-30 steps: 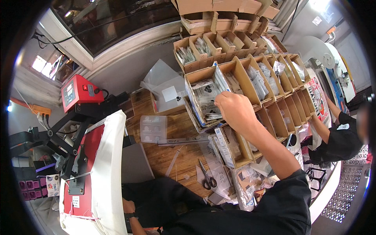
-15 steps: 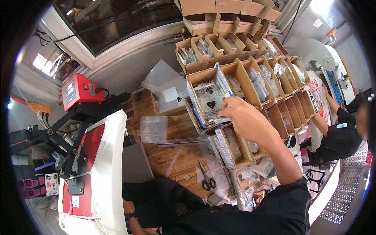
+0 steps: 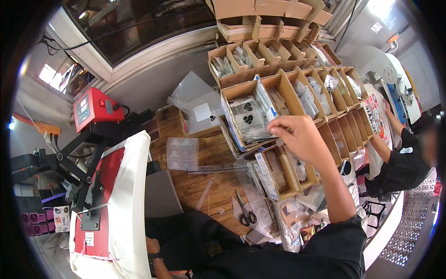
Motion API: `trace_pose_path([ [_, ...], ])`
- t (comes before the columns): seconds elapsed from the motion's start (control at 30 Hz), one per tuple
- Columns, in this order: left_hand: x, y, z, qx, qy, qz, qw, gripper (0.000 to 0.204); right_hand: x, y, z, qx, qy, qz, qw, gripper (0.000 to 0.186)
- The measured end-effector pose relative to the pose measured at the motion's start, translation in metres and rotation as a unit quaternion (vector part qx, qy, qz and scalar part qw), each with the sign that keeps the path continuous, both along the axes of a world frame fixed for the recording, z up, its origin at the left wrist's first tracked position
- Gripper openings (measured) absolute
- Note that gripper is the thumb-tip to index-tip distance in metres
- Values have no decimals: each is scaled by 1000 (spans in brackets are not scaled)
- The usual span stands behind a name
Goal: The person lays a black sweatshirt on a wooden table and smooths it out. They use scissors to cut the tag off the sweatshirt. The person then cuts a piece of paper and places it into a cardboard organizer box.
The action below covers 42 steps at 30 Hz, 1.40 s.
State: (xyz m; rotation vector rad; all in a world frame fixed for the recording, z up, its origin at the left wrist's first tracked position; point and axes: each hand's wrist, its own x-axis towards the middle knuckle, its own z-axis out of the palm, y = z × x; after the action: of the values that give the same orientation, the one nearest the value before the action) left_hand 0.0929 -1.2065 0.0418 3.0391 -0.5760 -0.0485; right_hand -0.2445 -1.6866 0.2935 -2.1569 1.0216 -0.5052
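the right hand was held out over the rack of cardboard bins, its fingers drawn together at the front edge of a wide bin. whether anything was pinched between the fingertips could not be told. in that wide bin a stack of clear packets with black and white printed inserts was seen lying tilted, just under and to the left of the fingertips. the sleeve on that arm was dark.

the left hand was seen low in the picture, near the lower edge of the heat press, with a dark band at the wrist; its grip could not be made out, and the two hands were kept well apart.

a pair of scissors was laid on the wooden tabletop, below the bins, beside loose clear sleeves. a clear plastic sheet was laid flat further left, and a long ruler-like strip was placed just beside it. a red heat press with a white cloth draped over its lower plate was stood at the left. a white bag was propped behind the tabletop against the wall.

at the right edge another person in dark clothing was seen bent over a printed white garment.
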Motion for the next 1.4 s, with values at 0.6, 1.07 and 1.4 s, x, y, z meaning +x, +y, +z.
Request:
trace_pose_path([
  [0.6, -17, -40, 52, 77, 91, 41, 992, 72, 1, 2, -21, -48, -55, -27, 997, 10],
  [1.07, -6, -10, 11, -16, 15, 3, 1000, 90, -10, 18, -51, -249, -82, 32, 964, 11],
  [1.4, -7, -12, 13, 2, 8, 1, 1000, 91, -10, 20, -43, -253, -74, 55, 963, 10],
])
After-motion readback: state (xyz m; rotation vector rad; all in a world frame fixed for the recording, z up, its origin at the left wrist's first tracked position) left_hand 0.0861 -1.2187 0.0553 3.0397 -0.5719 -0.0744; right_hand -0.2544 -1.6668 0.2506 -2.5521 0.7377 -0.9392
